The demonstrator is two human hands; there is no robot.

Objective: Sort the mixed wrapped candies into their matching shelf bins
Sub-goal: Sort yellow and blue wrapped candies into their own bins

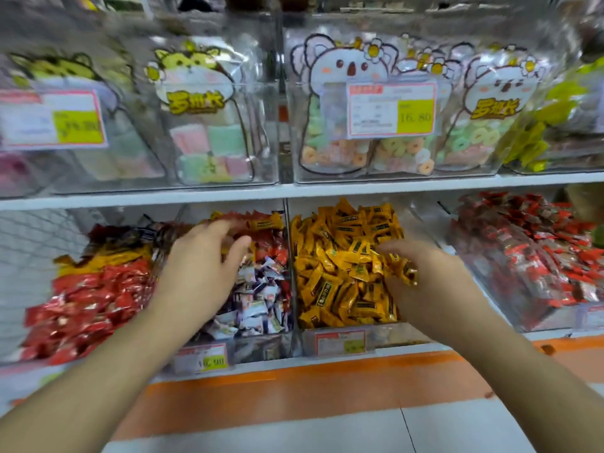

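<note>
On the lower shelf stand clear bins of wrapped candies. My left hand (202, 266) reaches into the mixed bin (261, 346), fingers spread over its red-orange and white-purple candies (258, 299); a stray yellow candy (264, 222) lies at the back of that bin. My right hand (425, 273) hovers over the bin of yellow candies (340, 256), its fingers curled round a few yellow wrapped candies (407, 271). Whether the left hand holds anything is hidden by its back.
A bin of red candies (88, 308) with yellow ones behind sits at the left, and a bin of red-brown candies (529, 256) at the right. The upper shelf (294, 191) carries bagged marshmallows and ring gummies with price tags. An orange floor strip runs below.
</note>
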